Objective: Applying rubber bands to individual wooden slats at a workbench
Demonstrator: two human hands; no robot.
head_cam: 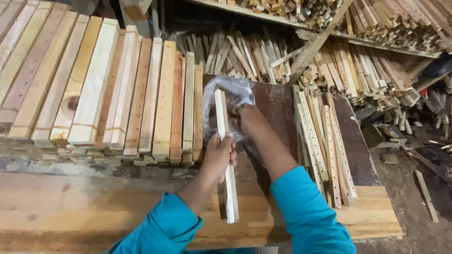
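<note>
My left hand [220, 154] grips a narrow pale wooden slat [222, 117] around its middle, holding it lengthwise over the workbench. My right hand [248, 118] reaches into a clear plastic bag [230, 91] lying on a dark board [278, 106]; its fingers are hidden inside the bag, so what they touch cannot be made out. Both arms wear teal sleeves.
Long drilled wooden slats [141, 99] lie stacked side by side at the left. Another bundle of drilled slats [325, 141] lies at the right of the dark board. Shelves behind hold heaps of short wood sticks [358, 61]. The plank bench [94, 207] runs along the front; scraps litter the floor at right.
</note>
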